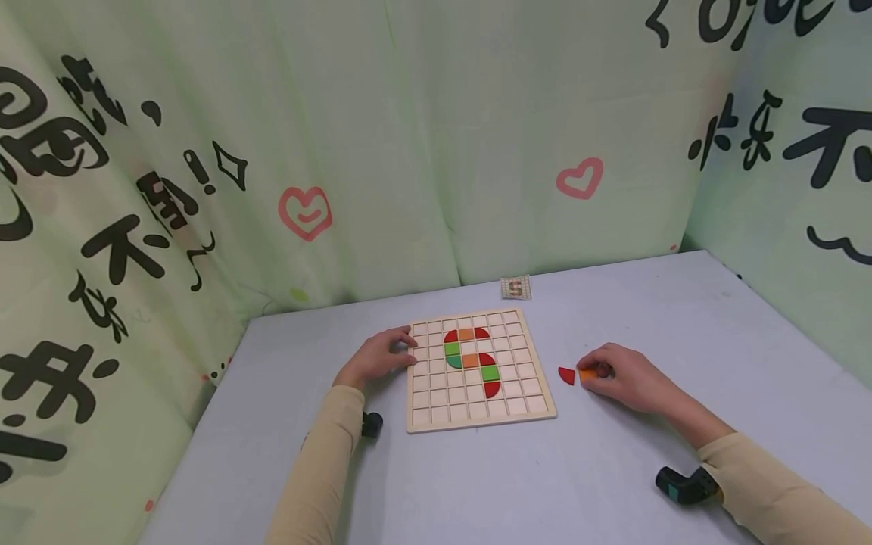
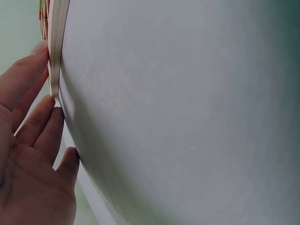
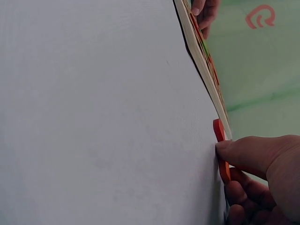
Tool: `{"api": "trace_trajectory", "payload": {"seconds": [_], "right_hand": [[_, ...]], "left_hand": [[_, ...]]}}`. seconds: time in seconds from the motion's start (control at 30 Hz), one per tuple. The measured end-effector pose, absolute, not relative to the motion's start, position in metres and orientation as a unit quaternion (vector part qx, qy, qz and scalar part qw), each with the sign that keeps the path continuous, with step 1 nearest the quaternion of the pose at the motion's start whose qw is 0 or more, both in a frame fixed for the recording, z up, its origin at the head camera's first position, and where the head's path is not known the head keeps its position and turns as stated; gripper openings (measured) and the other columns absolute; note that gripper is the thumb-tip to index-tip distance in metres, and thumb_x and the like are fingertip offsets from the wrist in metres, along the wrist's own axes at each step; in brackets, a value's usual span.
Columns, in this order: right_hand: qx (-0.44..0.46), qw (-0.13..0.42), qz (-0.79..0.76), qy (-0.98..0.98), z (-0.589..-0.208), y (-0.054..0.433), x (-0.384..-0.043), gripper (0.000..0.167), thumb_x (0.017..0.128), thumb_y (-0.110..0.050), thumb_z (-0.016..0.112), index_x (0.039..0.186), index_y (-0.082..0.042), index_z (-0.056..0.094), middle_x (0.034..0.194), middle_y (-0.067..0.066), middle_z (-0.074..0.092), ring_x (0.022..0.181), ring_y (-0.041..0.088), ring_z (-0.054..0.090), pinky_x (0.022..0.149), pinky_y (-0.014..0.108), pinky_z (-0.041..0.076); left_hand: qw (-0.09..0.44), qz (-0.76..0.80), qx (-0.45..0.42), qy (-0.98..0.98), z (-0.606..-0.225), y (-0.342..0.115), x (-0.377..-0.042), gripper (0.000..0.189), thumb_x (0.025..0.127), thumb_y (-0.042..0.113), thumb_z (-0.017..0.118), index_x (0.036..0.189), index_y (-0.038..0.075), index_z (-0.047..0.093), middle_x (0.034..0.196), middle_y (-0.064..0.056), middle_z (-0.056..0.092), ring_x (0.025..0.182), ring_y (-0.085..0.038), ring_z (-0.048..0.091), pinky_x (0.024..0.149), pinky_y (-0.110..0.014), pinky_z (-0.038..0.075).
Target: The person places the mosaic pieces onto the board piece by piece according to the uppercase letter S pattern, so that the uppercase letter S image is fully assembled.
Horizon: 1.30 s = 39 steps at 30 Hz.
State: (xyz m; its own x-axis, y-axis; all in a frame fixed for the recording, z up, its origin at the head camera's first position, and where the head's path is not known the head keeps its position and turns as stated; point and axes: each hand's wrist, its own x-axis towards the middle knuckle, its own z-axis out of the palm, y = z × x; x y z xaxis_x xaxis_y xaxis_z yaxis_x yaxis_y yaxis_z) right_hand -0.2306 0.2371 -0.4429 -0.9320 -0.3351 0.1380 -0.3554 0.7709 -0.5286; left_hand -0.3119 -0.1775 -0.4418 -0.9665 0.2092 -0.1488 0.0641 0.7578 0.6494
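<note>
A square wooden grid board (image 1: 436, 421) lies on the table with several red, orange and green pieces set in its cells. My left hand (image 1: 379, 356) is at the board's left edge; its thumb and fingertips touch the rim, fingers fairly straight. In the left wrist view the hand (image 2: 37, 154) shows beside the board's side (image 2: 57, 47). To the right of the board, my right hand (image 1: 627, 376) pinches an orange piece (image 1: 587, 375) low at the table. A red quarter-round piece (image 1: 567, 375) lies just left of it. The right wrist view shows the thumb on the orange piece (image 3: 224, 172).
A small patterned card (image 1: 515, 288) lies at the table's back edge, behind the board. Green curtains (image 1: 436, 151) with black writing and pink hearts hang behind and beside the white table (image 1: 477, 484). A dark device (image 1: 684, 484) is at the right wrist.
</note>
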Motion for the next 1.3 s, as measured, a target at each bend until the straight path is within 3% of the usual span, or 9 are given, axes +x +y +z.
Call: {"api": "trace_trajectory", "payload": {"seconds": [0.6, 1.3], "right_hand": [[0.175, 0.027, 0.301, -0.937, -0.439, 0.229, -0.235, 0.023, 0.086, -0.013, 0.073, 0.107, -0.005, 0.07, 0.101, 0.005, 0.064, 0.09, 0.02, 0.057, 0.079, 0.039, 0.051], [0.237, 0.015, 0.337, -0.911, -0.433, 0.173, -0.243, 0.019, 0.087, -0.011, 0.071, 0.105, -0.005, 0.07, 0.099, 0.002, 0.062, 0.088, 0.017, 0.059, 0.073, 0.03, 0.052]], "left_hand": [[0.109, 0.342, 0.071, 0.931, -0.443, -0.178, -0.312, 0.025, 0.086, 0.019, 0.076, 0.11, 0.015, 0.069, 0.152, -0.004, 0.043, 0.145, -0.029, 0.028, 0.117, -0.048, 0.024], [0.103, 0.335, 0.09, 0.932, -0.441, -0.179, -0.312, 0.026, 0.087, 0.019, 0.075, 0.111, 0.014, 0.069, 0.151, -0.002, 0.044, 0.144, -0.028, 0.03, 0.117, -0.045, 0.025]]}}
